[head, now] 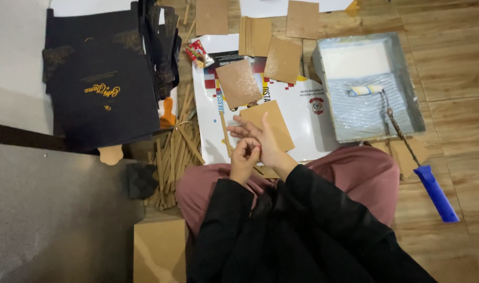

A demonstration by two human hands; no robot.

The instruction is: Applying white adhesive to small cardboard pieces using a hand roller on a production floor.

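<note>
- Left hand (pixel 243 160) curled, fingertips pressing the right hand (pixel 263 139), holding nothing I can make out.
- Right hand spread open above a tan rectangular cardboard piece (pixel 273 121).
- Grey paint tray (pixel 415 99) holding a small roller (pixel 366 90) nearby.

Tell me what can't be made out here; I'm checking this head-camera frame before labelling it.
- Head view: whatever the left hand pinches is too small, hidden by its fingers and the right hand.
- Cardboard sheet: cut off by the bottom edge.
- Paint tray: contents washed out, glare.
- Roller handle: plain.
</note>
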